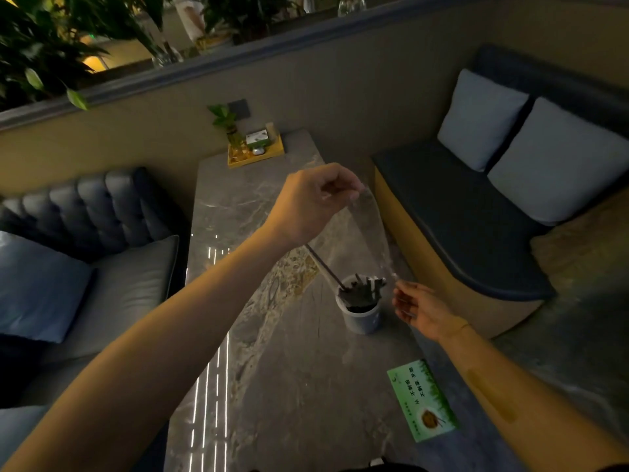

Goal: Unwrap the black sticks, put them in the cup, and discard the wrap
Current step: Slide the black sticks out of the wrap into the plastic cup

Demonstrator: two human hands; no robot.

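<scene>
A pale cup (361,320) stands on the marble table (292,369), right of centre. Several black sticks (362,291) stand bunched inside it, and one long stick (323,265) leans out to the upper left. My left hand (316,202) is raised above the cup and pinches the top end of a clear plastic wrap (372,229). The wrap hangs down in a curve to my right hand (420,308), just right of the cup, which pinches its lower end. The wrap looks stretched and see-through, with no stick visible inside it.
A green printed card (422,400) lies on the table near the right front edge. A yellow tray (255,149) with a small plant and boxes sits at the far end. Dark sofas with pale cushions flank the table on both sides.
</scene>
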